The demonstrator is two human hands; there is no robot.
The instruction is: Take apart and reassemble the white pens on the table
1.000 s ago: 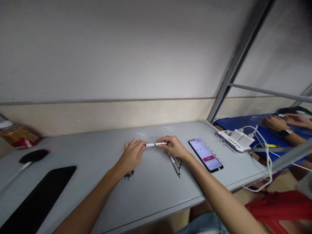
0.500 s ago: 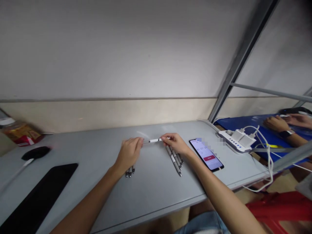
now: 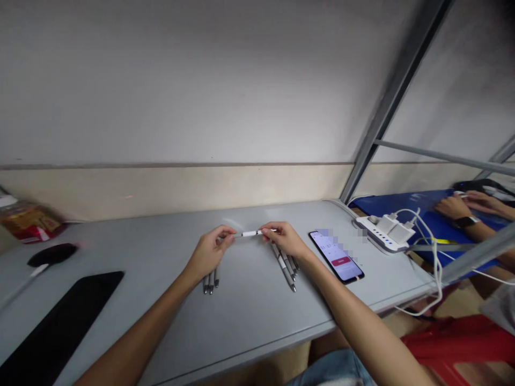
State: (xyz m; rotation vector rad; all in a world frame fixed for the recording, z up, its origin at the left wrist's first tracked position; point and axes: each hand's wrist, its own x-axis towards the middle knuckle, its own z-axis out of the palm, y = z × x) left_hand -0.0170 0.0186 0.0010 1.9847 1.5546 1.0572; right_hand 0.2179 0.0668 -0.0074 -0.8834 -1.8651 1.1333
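A slim pen (image 3: 250, 234) with a white middle section is held level just above the grey table (image 3: 253, 316). My left hand (image 3: 211, 247) pinches its left end between thumb and fingertips. At the other end my right hand (image 3: 282, 237) grips it the same way; both tips are covered by fingers. Below my left hand lie a few grey pens (image 3: 211, 284), partly hidden by it. Several more grey and white pens (image 3: 287, 271) lie in a slanted bunch under my right hand and wrist.
Right of my arm lies a lit phone (image 3: 337, 257), beside a white power strip (image 3: 382, 236) with chargers and cables. On the left are a dark flat slab (image 3: 64, 321), a black oval object (image 3: 52, 254) and a jar (image 3: 30, 221). Another person's hands (image 3: 462, 206) work over a blue table (image 3: 402, 209).
My left fingers have shifted on the pen, from a closed, blurred grasp to a visible fingertip pinch. The view has moved slightly to the right; the pen stays between both hands.
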